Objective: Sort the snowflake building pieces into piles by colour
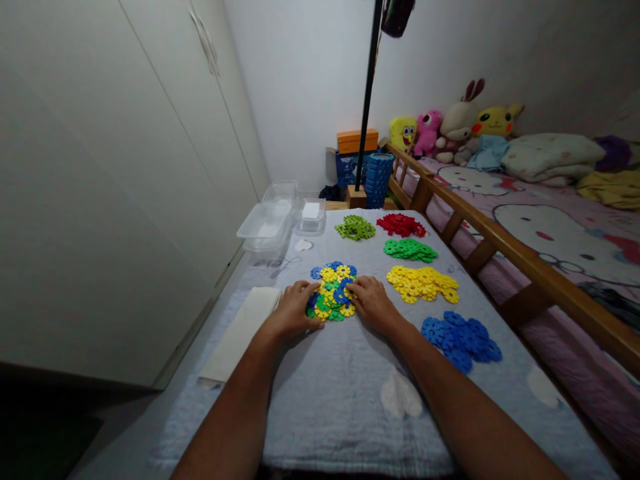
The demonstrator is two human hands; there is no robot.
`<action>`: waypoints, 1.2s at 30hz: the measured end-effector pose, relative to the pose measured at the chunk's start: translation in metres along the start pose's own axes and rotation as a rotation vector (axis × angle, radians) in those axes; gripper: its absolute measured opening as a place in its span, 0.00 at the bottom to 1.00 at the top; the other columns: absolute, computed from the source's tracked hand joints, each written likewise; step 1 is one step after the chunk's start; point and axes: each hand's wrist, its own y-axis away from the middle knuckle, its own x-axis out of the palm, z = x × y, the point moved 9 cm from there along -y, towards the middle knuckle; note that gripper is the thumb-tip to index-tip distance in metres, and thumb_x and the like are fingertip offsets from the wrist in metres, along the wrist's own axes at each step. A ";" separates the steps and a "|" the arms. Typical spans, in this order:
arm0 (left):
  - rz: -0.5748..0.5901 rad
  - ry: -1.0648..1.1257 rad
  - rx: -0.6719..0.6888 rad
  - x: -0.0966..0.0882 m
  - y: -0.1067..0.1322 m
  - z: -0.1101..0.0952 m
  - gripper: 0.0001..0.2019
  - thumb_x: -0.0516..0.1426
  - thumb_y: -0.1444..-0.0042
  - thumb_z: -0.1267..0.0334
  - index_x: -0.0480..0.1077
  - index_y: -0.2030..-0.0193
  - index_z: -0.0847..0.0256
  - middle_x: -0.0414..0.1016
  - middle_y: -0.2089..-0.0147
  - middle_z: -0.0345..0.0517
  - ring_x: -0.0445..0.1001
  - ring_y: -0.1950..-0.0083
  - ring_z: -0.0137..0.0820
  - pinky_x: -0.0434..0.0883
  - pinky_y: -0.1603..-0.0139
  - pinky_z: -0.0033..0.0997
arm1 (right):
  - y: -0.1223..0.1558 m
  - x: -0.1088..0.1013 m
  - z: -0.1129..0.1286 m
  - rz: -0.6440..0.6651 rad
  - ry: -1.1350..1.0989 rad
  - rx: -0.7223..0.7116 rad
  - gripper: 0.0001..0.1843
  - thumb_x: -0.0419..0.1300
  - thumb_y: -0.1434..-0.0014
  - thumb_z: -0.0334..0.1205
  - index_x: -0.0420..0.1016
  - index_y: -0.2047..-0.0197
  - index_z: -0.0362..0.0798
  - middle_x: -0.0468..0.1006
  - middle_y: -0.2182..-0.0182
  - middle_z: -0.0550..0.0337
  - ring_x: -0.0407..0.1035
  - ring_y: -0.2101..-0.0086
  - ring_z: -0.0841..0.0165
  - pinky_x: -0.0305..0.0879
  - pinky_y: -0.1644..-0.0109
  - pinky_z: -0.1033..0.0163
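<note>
A mixed heap of yellow, blue and green snowflake discs [332,291] lies in the middle of a grey quilted cloth [345,380]. My left hand [294,311] rests on the heap's left edge, fingers curled over the discs. My right hand [371,301] rests at its right edge, fingertips pinched on a disc. Sorted piles lie to the right and behind: blue [463,339], yellow [423,283], dark green [410,250], red [401,225] and light green [355,228].
A folded white cloth [243,330] lies left of my left arm. Clear plastic containers [274,223] stand at the far left. A wooden bed rail [505,247] runs along the right, with plush toys [453,127] behind. A black pole [367,100] rises at the back.
</note>
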 end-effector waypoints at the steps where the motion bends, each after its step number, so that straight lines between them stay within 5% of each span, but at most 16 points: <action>1: -0.016 0.016 0.009 -0.002 0.000 -0.002 0.44 0.72 0.63 0.56 0.67 0.35 0.50 0.67 0.35 0.55 0.67 0.36 0.54 0.64 0.34 0.55 | 0.000 -0.001 0.000 -0.002 0.006 0.002 0.17 0.58 0.37 0.32 0.76 0.46 0.50 0.75 0.50 0.49 0.64 0.48 0.57 0.60 0.42 0.52; 5: -0.053 0.112 0.076 -0.003 -0.001 -0.015 0.33 0.69 0.56 0.60 0.71 0.39 0.54 0.71 0.42 0.53 0.72 0.41 0.46 0.70 0.38 0.45 | 0.000 -0.007 0.002 -0.035 0.021 -0.006 0.10 0.56 0.33 0.35 0.79 0.54 0.50 0.76 0.55 0.51 0.65 0.53 0.59 0.60 0.48 0.56; 14: -0.133 0.108 0.139 0.002 -0.005 -0.029 0.25 0.64 0.48 0.62 0.72 0.42 0.57 0.73 0.42 0.53 0.71 0.41 0.45 0.69 0.37 0.46 | 0.004 -0.040 -0.022 -0.246 0.057 0.047 0.11 0.54 0.34 0.31 0.79 0.58 0.47 0.76 0.62 0.52 0.66 0.58 0.60 0.60 0.52 0.57; 20: -0.213 0.159 0.117 0.001 -0.009 -0.025 0.22 0.61 0.47 0.66 0.72 0.44 0.58 0.74 0.43 0.53 0.72 0.41 0.44 0.69 0.36 0.48 | 0.027 -0.103 -0.089 -0.525 0.019 0.256 0.14 0.51 0.34 0.36 0.79 0.60 0.47 0.77 0.63 0.50 0.69 0.58 0.59 0.64 0.50 0.55; 23: -0.242 0.193 0.101 0.000 -0.011 -0.021 0.21 0.60 0.47 0.67 0.72 0.44 0.60 0.74 0.44 0.54 0.73 0.41 0.43 0.69 0.36 0.47 | 0.044 -0.122 -0.131 -0.555 0.012 0.446 0.13 0.52 0.39 0.37 0.79 0.60 0.46 0.79 0.63 0.49 0.70 0.60 0.58 0.65 0.50 0.55; 28: -0.251 0.233 0.070 0.001 -0.014 -0.016 0.21 0.60 0.48 0.67 0.72 0.45 0.61 0.76 0.46 0.53 0.74 0.43 0.43 0.72 0.39 0.48 | 0.061 -0.114 -0.165 -0.458 -0.075 0.699 0.12 0.55 0.44 0.39 0.78 0.61 0.47 0.80 0.67 0.54 0.72 0.65 0.62 0.65 0.59 0.59; 36: -0.336 0.296 0.036 -0.002 -0.015 -0.004 0.20 0.60 0.49 0.68 0.73 0.47 0.59 0.75 0.47 0.50 0.74 0.43 0.41 0.72 0.39 0.47 | 0.055 -0.106 -0.162 -0.436 0.031 0.649 0.11 0.52 0.46 0.34 0.76 0.66 0.46 0.79 0.65 0.50 0.71 0.61 0.60 0.65 0.53 0.56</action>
